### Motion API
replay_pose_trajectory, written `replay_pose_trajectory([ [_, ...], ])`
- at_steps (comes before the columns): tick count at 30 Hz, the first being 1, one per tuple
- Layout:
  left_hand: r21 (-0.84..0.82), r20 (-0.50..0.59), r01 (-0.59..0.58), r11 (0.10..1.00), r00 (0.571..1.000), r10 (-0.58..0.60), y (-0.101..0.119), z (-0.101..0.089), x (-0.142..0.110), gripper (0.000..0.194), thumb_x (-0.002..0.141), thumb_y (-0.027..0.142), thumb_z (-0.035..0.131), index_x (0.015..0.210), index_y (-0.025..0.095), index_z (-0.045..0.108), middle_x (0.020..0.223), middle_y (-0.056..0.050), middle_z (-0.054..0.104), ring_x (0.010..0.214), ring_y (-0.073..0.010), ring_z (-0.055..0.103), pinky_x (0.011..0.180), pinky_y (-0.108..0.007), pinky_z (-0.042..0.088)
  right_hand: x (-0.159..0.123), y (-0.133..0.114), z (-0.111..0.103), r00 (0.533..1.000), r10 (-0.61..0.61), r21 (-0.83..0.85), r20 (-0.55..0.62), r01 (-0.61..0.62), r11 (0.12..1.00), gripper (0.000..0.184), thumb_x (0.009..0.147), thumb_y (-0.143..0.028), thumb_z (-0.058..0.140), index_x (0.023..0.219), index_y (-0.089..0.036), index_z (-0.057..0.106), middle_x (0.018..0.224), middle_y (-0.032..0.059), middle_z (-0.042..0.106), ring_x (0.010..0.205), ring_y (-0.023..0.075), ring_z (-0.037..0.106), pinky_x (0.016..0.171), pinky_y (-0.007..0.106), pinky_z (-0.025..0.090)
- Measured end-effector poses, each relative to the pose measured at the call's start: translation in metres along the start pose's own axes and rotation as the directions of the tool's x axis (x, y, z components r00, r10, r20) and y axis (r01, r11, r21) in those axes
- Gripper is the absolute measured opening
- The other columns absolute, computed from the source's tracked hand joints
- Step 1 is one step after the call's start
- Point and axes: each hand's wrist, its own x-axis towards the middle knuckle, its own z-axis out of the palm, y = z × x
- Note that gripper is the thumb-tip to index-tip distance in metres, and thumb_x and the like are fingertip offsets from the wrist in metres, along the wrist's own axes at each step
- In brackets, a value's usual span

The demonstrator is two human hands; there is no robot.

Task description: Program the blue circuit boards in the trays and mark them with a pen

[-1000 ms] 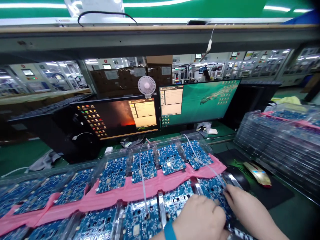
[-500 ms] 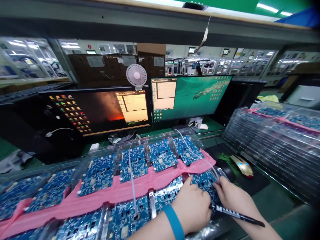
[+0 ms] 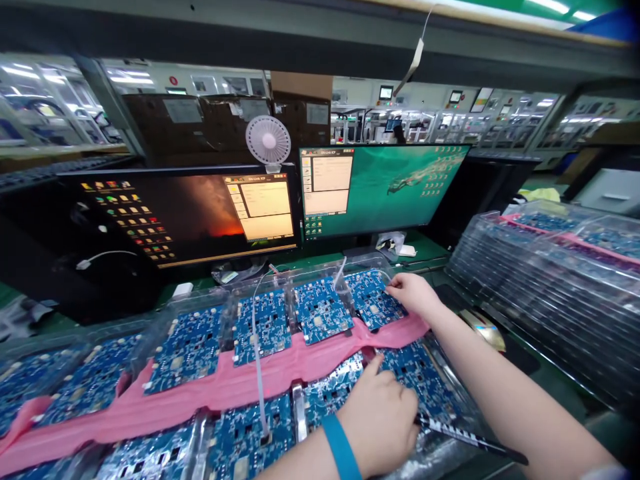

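My left hand [image 3: 383, 417], with a blue band at the wrist, is closed around a black marker pen [image 3: 465, 440] that sticks out to the right. Its index finger points forward over the lower row of boards, near the pink strip [image 3: 270, 373]. Farther forward, my right hand [image 3: 413, 293] is pinched at the right edge of a blue circuit board [image 3: 373, 303] in the upper row. A thin white cable [image 3: 341, 270] curves over to those fingertips, which hide its end. Another white cable [image 3: 260, 387] runs down to a connector on a lower-row board [image 3: 250, 433].
Behind the boards stand two monitors [image 3: 200, 227] [image 3: 400, 193], with a small white fan [image 3: 269, 141] above them. A tall stack of clear trays [image 3: 540, 307] holding boards is at the right. A gold mouse [image 3: 487, 330] lies partly behind my right forearm.
My right hand has moved forward and left, from the lower-right board to the upper-right board, bringing the white cable along. My left hand stays almost in place with the marker pen.
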Motion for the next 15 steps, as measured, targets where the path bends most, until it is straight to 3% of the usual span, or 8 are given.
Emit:
replay_pose_trajectory([
  [15,-0.066,0.012,0.018,0.998,1.000,-0.018,-0.0003,0.0045,0.0022,0.025,0.077,0.037,0.044,0.081,0.014,0.053,0.069,-0.003,0.057,0.075,-0.0163,0.048,0.100,-0.039,0.013,0.0000,-0.0011,0.0109,0.999,0.033,-0.187,0.026,-0.027,0.982,0.020,0.073,-0.037,0.045,0.072,-0.023,0.060,0.072,-0.0012,0.061,0.066,0.0141,0.053,0.052,0.022,0.030],
])
